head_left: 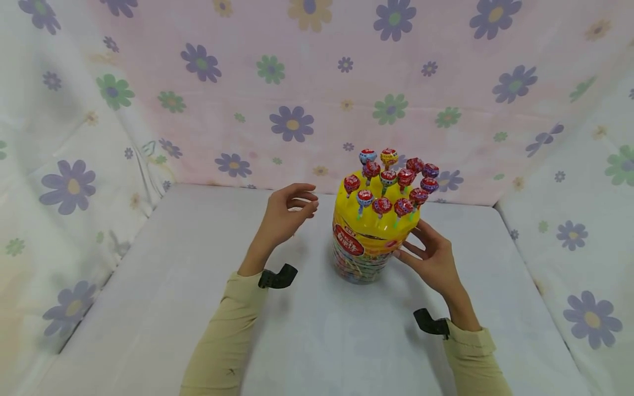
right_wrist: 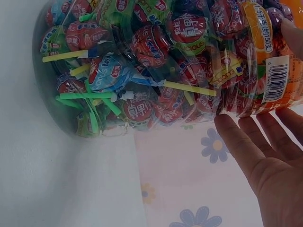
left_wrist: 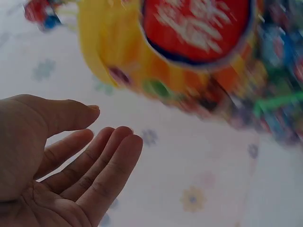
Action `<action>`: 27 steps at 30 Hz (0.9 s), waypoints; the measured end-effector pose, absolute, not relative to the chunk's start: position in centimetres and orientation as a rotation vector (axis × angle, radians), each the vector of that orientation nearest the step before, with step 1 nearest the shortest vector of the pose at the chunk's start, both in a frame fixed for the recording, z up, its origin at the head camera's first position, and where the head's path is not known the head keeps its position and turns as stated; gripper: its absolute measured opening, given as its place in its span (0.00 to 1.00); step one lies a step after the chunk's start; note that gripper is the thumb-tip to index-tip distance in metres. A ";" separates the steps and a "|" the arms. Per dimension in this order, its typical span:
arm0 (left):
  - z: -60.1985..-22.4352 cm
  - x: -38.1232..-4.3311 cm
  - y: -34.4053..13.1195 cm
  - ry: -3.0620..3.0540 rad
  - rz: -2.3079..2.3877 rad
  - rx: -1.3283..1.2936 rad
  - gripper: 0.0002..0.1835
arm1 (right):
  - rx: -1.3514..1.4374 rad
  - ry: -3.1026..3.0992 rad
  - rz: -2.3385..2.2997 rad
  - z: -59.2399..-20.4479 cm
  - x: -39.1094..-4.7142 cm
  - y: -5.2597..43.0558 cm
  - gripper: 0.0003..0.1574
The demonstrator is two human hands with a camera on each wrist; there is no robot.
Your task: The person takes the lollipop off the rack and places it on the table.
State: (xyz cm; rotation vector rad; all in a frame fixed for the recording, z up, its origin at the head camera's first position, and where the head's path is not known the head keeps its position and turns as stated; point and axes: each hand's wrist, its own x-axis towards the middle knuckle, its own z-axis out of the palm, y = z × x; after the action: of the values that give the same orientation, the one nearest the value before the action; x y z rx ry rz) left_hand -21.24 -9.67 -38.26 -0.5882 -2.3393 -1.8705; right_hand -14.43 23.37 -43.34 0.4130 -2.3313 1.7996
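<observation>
A clear tub of wrapped lollipops (head_left: 364,264) stands upright on the table, wearing a yellow lid (head_left: 366,217). Several lollipops (head_left: 382,207) stick up out of that lid. My right hand (head_left: 436,261) is at the tub's right side, its extended fingers (right_wrist: 239,137) right at the wall near the barcode label and its thumb (right_wrist: 291,40) over the label's other side. Left of the tub my left hand (head_left: 289,212) hovers in the air, fingers loosely bent, holding nothing. The left wrist view shows a gap between that hand and the tub's red logo (left_wrist: 199,28).
A white cloth covers the table (head_left: 163,286). Flower-printed curtains (head_left: 223,104) hang behind it and along both sides. Black camera mounts (head_left: 278,276) sit on both wrists, over beige sleeves.
</observation>
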 end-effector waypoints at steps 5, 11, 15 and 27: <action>-35.7 -19.6 -8.1 -2.209 -1.839 -0.690 0.18 | 0.419 -2.331 1.799 -43.3 -14.4 23.2 0.49; -34.4 -18.5 -6.6 -2.093 -1.843 -0.752 0.19 | 0.416 -2.334 1.795 -43.3 -14.3 23.3 0.49; -34.2 -18.2 -5.7 -2.024 -1.862 -0.798 0.20 | 0.450 -2.322 1.793 -43.1 -14.3 23.3 0.48; -35.0 -18.3 -4.0 -1.868 -1.884 -0.864 0.21 | 0.480 -2.283 1.840 -43.2 -14.3 23.3 0.48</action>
State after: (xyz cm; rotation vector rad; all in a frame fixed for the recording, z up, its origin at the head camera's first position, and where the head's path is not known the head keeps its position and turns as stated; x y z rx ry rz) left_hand -18.28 -4.05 -34.99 -0.8636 -1.8679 -1.8843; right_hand -14.33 23.32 -43.25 0.4805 -2.2829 1.8405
